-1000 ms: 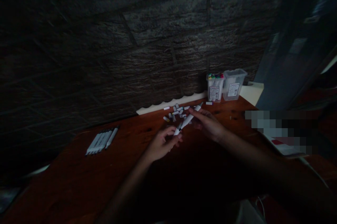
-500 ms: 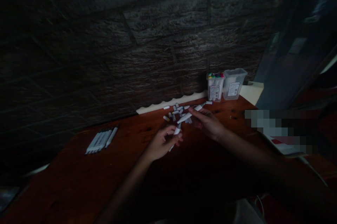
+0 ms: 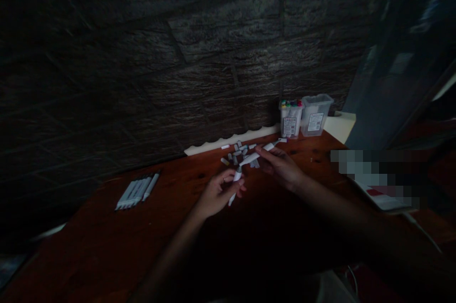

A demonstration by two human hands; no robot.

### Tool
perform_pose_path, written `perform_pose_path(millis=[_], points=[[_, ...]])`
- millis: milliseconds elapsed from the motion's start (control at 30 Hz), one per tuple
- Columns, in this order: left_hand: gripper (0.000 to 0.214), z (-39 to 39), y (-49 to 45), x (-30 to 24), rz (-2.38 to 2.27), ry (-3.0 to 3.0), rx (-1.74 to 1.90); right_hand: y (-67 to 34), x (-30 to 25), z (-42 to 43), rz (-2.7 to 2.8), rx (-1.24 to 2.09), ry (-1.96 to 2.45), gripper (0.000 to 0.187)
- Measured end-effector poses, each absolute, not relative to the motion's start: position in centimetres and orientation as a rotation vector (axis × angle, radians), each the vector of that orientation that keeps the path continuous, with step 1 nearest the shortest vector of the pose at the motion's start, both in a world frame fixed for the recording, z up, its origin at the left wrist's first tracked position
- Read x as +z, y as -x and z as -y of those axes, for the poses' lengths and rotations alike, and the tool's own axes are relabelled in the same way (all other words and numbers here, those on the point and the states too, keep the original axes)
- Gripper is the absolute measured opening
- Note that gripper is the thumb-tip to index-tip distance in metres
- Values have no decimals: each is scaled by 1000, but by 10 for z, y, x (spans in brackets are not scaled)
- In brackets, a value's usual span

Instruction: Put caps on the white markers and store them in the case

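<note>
My left hand (image 3: 219, 193) is closed around a white marker (image 3: 237, 175) that stands tilted, its grey upper end pointing up. Between the fingers of my right hand (image 3: 280, 167) is a second white marker (image 3: 252, 157), held slantwise. The lower left tip of that marker meets, or nearly meets, the upper end of the one in my left hand; the dim light hides whether they touch. Just behind both hands lies a loose pile of marker caps (image 3: 235, 153), mostly white and grey. One cap with a yellow end (image 3: 224, 161) lies at its left side.
Several white markers (image 3: 135, 192) lie in a row on the wooden table (image 3: 178, 213) at left. At the back right stand a clear box of coloured-tip markers (image 3: 290, 120) and another clear box (image 3: 315, 115). A scalloped white strip (image 3: 231, 139) runs along the brick wall (image 3: 199, 65).
The marker in my left hand has turned slightly more upright, with its top shifted a little left. My right hand and its marker stay almost still.
</note>
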State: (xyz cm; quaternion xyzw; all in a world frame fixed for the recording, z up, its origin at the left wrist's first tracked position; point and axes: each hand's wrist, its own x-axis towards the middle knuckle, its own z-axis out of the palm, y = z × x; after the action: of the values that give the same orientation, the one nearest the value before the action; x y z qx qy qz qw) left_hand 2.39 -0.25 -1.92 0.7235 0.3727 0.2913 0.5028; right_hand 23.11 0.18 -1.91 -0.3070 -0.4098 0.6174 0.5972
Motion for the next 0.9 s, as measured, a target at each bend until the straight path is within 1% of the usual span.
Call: perform_pose_path(millis=[333,533,900], points=[[31,3,-25,-19,-909,-1731,717,-231,-19,-1,944,1436,723,25],[28,3,-24,-18,-906,-1731,718,-231,-19,-1,939,1438,717,23],[28,3,-25,-18,-891,-1745,716,-231,-21,-2,952,1433,721,25]])
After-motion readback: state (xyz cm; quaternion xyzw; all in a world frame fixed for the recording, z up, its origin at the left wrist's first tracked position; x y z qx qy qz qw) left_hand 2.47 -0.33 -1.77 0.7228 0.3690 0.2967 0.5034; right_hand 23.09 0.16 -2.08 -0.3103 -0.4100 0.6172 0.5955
